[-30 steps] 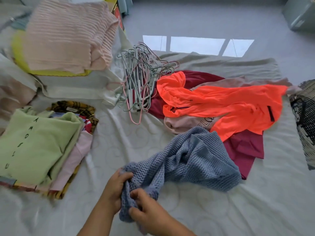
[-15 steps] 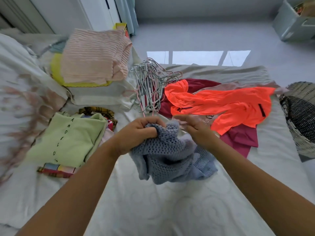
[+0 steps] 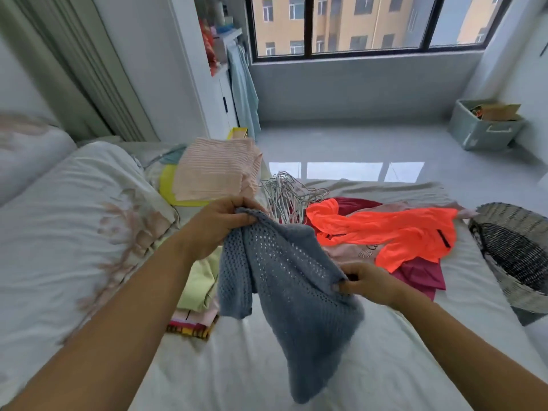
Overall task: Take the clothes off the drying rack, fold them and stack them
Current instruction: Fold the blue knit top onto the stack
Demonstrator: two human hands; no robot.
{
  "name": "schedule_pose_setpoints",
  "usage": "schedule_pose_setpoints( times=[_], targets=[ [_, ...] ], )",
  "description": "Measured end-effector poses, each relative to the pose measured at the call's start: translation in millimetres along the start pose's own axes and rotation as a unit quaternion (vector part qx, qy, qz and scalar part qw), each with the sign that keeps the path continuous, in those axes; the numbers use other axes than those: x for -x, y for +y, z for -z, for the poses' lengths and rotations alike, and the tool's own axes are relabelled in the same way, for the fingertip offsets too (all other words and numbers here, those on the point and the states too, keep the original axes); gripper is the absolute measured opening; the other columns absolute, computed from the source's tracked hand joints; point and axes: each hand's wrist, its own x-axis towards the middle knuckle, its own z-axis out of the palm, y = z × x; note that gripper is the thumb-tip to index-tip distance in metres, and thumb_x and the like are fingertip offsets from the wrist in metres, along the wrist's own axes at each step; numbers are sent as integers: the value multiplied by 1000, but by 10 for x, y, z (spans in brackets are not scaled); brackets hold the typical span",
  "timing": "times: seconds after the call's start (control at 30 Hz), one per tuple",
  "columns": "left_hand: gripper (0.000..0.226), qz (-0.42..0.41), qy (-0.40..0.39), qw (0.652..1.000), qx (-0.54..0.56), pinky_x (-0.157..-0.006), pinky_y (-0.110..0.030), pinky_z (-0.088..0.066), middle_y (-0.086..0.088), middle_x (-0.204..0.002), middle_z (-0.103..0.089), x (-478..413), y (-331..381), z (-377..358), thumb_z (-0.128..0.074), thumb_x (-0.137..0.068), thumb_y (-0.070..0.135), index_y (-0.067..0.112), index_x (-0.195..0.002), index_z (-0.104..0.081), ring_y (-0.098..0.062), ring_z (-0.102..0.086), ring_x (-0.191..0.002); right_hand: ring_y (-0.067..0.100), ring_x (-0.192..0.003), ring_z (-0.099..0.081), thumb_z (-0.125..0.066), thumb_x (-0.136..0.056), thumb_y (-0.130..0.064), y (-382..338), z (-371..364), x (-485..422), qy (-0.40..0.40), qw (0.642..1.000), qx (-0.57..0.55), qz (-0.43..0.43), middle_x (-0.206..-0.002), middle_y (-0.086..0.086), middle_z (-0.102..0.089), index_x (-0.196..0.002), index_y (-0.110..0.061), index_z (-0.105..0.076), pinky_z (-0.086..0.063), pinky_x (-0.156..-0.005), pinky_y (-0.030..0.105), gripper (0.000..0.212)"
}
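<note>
**Item:** knit (image 3: 284, 277), blue-grey, open mesh

**Location:** held in the air over the near middle of the bed (image 3: 341, 378). Its lower end hangs close to the sheet; whether it touches cannot be told.

**Left hand** (image 3: 225, 221): fingers curled round a bunched upper edge, raised at the far left of the garment

**Right hand** (image 3: 367, 281): pinching the opposite edge, lower and nearer

**Handling (judged):**
- Light, soft and very limp, sagging under its own weight.
- Not slippery.
- The holes could catch fingertips or hooks, and the mesh may pull out of shape if tugged.
- Best taken at the firmer edges, shoulders or hem, with the hands spread wide, then laid flat before folding.

**Edges and room:**
- **Near middle:** bare sheet directly below the knit, likely enough to spread it.
- **Left:** green stack (image 3: 198, 280), just beside the hanging cloth, with a duvet (image 3: 74, 218) beyond it.
- **Far left:** pink stack (image 3: 213, 170).
- **Far middle:** hangers (image 3: 284, 194), just behind the left hand, a snag risk.
- **Far right:** orange top (image 3: 394, 229), lying over other unfolded clothes.
- **Right edge of the bed:** basket (image 3: 516, 253), well apart from both hands.

**Advice:** lower the knit toward the near side, away from the hangers
</note>
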Motion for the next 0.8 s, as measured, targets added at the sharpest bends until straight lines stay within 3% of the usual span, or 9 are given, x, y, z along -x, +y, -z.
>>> schedule_pose_setpoints(
  times=[0.1,0.17,0.23,0.33,0.4,0.5,0.6,0.7,0.8],
  targets=[
    [25,-55,49,994,-80,-77,-25,-41,2,-80,-64,130,362,39,-58,-85,-2,19,-78,-69,-12,-56,-83,13,-81,-50,-44,-54,-55,-210,217,242,72,990,113,46,-77,-4,-54,-67,-26,-55,-40,-72,29,34],
    [34,-89,53,991,-90,-79,-22,-43,9,-76,-68,221,615,61,-60,-84,-2,27,-72,-73,-8,-58,-82,19,-86,-45,-44,-53,-50,-360,309,436,132,981,120,79,-82,0,-48,-68,-32,-46,-38,-76,33,24],
    [36,-121,51,986,-102,-81,-23,-43,12,-78,-69,303,879,55,-59,-84,-2,29,-73,-74,-6,-59,-82,16,-84,-44,-45,-52,-46,-499,361,616,156,981,79,81,-87,4,-47,-81,-21,-48,-37,-76,31,39],
    [24,-151,62,981,-101,-83,-26,-45,1,-86,-67,433,1256,18,-56,-86,-2,18,-83,-69,-10,-60,-83,0,-65,-36,-50,-53,-40,-592,318,805,183,981,14,62,-73,-6,-42,-76,-19,-42,-34,-62,23,33],
    [21,-164,73,979,-100,-86,-30,-46,-4,-92,-66,508,1476,30,-56,-87,-2,16,-87,-68,-16,-59,-88,-2,-65,-40,-53,-55,-36,-611,263,897,167,983,-7,76,-75,-9,-46,-83,-18,-46,-37,-64,25,34],
    [27,-173,83,976,-102,-81,-26,-47,0,-87,-68,620,1767,73,-57,-87,-1,21,-81,-72,-14,-61,-84,7,-83,-52,-59,-61,-27,-662,266,1029,160,984,2,79,-96,-4,-58,-101,-21,-55,-44,-76,29,40],
    [31,-162,79,973,-146,-73,-17,-47,7,-80,-71,704,1979,56,-60,-85,-1,26,-76,-74,-7,-62,-79,22,-74,-48,-49,-55,-41,-603,470,1097,166,981,85,59,-76,11,-56,-79,0,-61,-34,-65,32,49],
    [20,-147,99,960,-215,-69,-12,-45,2,-85,-68,751,2032,-41,-62,-84,1,20,-83,-69,-8,-60,-80,15,-64,-39,-58,-58,-26,-603,786,1252,228,968,94,47,-58,-5,-41,-54,-18,-46,-26,-53,20,14],
    [12,-127,149,935,-294,-66,-14,-43,2,-85,-65,773,1919,-74,-62,-87,6,16,-85,-67,-9,-57,-79,12,-60,-39,-62,-77,5,-565,1106,1454,264,963,-38,30,-64,3,-47,-70,-14,-51,-32,-54,21,23]
  ],
)
